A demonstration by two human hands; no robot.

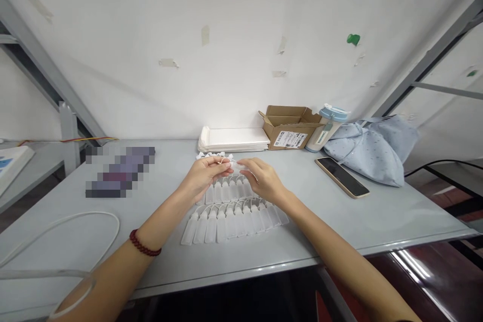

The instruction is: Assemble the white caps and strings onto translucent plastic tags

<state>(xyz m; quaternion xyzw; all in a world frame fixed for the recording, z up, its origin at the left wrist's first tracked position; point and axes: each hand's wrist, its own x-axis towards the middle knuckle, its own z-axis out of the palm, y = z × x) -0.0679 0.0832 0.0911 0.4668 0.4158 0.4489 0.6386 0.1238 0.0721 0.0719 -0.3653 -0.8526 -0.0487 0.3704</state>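
Above the table, my left hand (207, 173) pinches the end of a small translucent white plastic tag (236, 165) with a thin white loop. The fingers of my right hand (264, 178) are closed at the tag's other end, hiding part of it. Below my hands lies a front row of similar frosted plastic tags (222, 226), side by side with necks and thin loops pointing away from me. Behind it is a second row of tags (230, 191), partly covered by my hands. Several small white pieces (211, 155) show just past my left fingers.
At the back stand a stack of white envelopes (237, 139), an open cardboard box (290, 128) and a blue-lidded cup (326, 128). A phone (341, 176) and a light blue cloth bag (366, 151) lie right. A white cable (75, 216) curls at left, near a pixelated patch.
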